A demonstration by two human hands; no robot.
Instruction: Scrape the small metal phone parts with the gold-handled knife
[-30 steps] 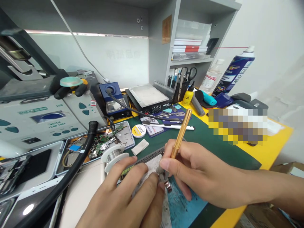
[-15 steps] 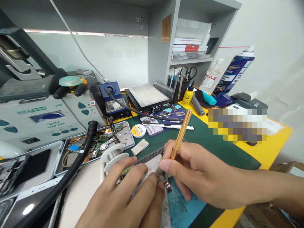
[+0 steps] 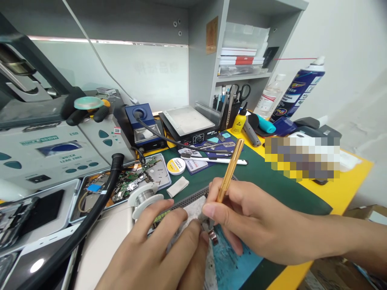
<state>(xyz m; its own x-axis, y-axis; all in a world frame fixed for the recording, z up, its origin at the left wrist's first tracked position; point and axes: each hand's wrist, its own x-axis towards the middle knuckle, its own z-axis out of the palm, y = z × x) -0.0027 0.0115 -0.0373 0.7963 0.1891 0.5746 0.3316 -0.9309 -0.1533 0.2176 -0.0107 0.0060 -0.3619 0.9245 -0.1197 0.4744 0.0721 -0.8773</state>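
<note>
The right hand [image 3: 256, 219] pinches a slim gold-coloured metal pen-shaped tool [image 3: 231, 171] between thumb and fingers, its upper end leaning to the right and its lower end down beside the left hand's fingertips. The left hand [image 3: 160, 251] lies palm down, fingers bent and slightly fanned over a wrinkled grey-white sheet [image 3: 196, 206]; whether it grips something beneath cannot be told. A small shiny metallic piece [image 3: 214, 237] shows between the two hands, just beside the left fingertips and above a stained light-blue mat [image 3: 237, 259]. Under these a dark-green mat [image 3: 290, 199] covers part of the yellow table [image 3: 352, 165]. A white plastic spool of silver wire [image 3: 145, 198] stands just beyond the left hand, with a folded off-white cloth [image 3: 178, 187] to its right. Farther left, a shallow pale-rimmed tray [image 3: 162, 176] holds green circuit boards [image 3: 130, 185]. On the far side are a round yellow-and-white tin [image 3: 176, 165], a silver-topped black hot plate [image 3: 189, 119] and a small yellow bottle with a black nozzle [image 3: 238, 123].
</note>
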